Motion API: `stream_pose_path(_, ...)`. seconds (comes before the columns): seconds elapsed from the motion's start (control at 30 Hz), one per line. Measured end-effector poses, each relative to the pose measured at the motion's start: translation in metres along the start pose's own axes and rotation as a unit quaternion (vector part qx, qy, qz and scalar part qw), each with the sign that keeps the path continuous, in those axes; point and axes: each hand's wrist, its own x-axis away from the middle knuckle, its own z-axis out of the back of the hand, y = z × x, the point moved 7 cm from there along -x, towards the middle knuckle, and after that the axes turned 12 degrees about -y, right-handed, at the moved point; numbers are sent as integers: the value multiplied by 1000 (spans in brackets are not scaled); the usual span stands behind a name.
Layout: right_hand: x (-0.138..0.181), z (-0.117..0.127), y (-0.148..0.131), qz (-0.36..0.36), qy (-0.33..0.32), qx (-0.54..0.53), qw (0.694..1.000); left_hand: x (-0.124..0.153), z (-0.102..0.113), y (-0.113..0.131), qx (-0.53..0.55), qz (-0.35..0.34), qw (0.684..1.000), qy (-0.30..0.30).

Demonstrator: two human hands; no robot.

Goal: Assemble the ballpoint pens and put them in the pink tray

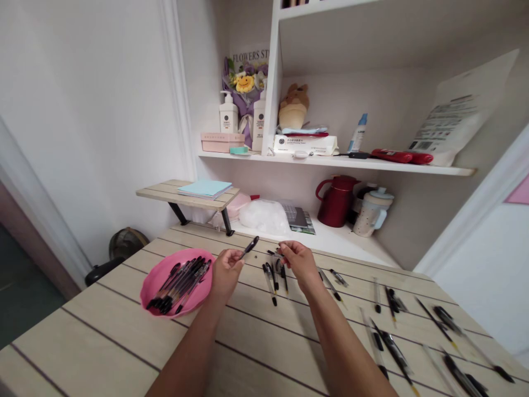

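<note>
- Your left hand [225, 271] pinches a black pen [250, 246], slanting up over the slatted table [264, 333], beside the pink bowl [204, 289] of pens [182, 284].
- Your right hand [301, 264] curls near loose pen parts [271, 275]; can't tell if the fingertips clamp anything.
- More pen pieces [392, 348] scattered right.
</note>
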Motion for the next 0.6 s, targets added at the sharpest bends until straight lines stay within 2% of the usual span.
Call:
stream_pose_path(0.07, 1, 1, -1, -1, -2, 3, 1000, 3, 25, 24, -192, -14, 981, 18)
stream_pose_path(0.17, 1, 2, -1, -1, -2, 5, 1000, 8, 68, 39, -406, 52, 912, 19)
stream_pose_path(0.27, 1, 3, -2, 0, 0, 5, 1000, 16, 106, 27, -487, 169, 857, -6)
stream_pose_path(0.33, 1, 6, -4, -1, 3, 2, 1000, 20, 122, 16, -510, 216, 832, -18)
stream_pose_path(0.47, 2, 10, -7, -1, 8, -10, 1000, 24, 130, -1, -521, 252, 814, -49)
stream_pose_path(0.6, 3, 12, -8, -3, 10, 0, 1000, 19, 116, 10, -523, 193, 829, -32)
